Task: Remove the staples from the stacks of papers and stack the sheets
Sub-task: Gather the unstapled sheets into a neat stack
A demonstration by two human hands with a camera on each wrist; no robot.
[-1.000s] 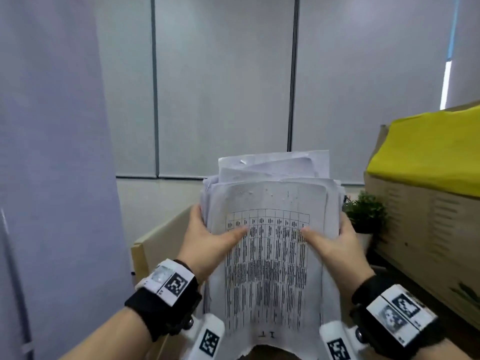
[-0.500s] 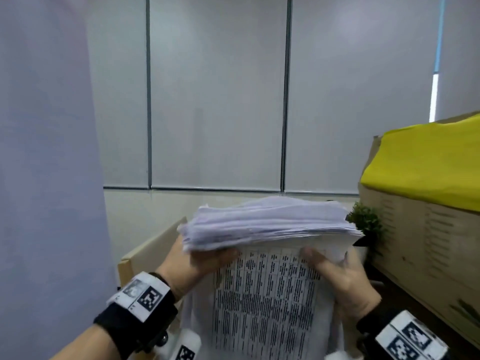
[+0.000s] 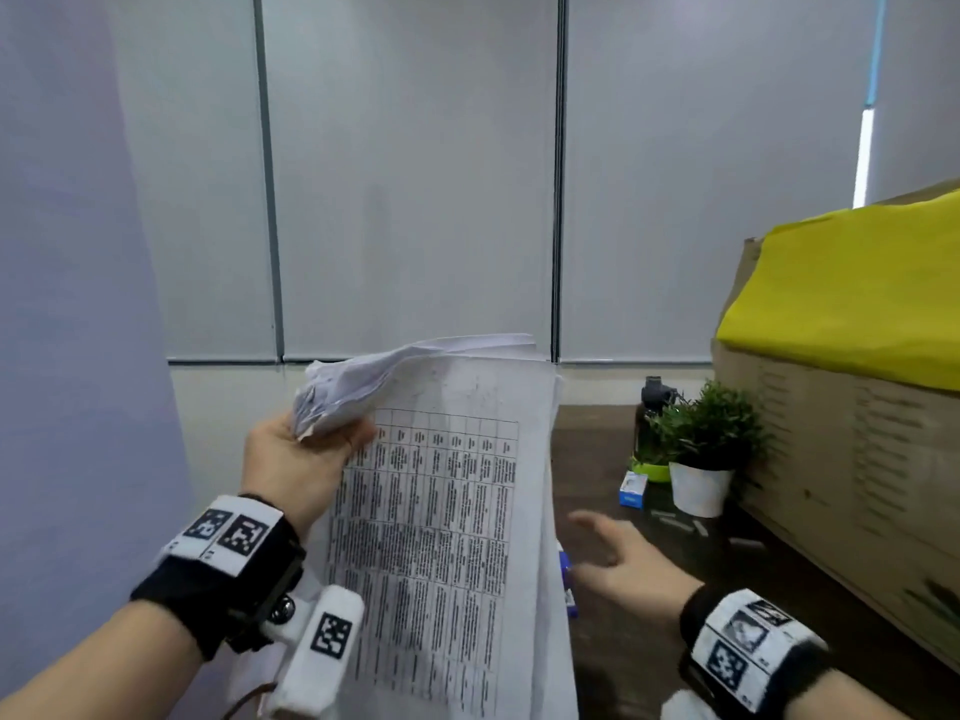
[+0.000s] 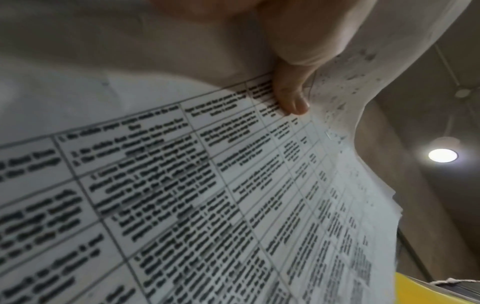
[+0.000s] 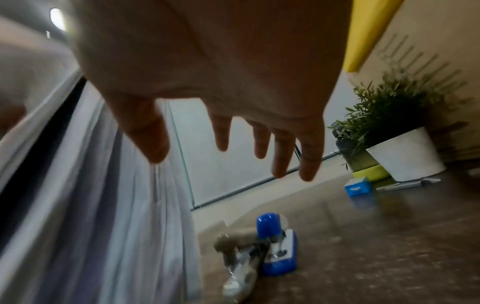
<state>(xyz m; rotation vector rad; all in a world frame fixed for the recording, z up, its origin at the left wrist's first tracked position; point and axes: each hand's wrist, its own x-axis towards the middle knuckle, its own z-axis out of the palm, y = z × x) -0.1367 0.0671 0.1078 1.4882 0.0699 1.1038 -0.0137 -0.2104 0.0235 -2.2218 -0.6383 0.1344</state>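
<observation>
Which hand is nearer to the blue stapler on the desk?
Right. The right hand hovers open just above the blue stapler; the left hand is raised, gripping the stack of papers.

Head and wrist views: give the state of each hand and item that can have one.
left hand: grips the paper stack at its upper left corner
right hand: open, holds nothing, above the desk
paper stack: held upright, top corner bent over
blue stapler: lying on the desk
potted plant: upright

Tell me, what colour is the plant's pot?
White pot, clearest in the head view.
</observation>
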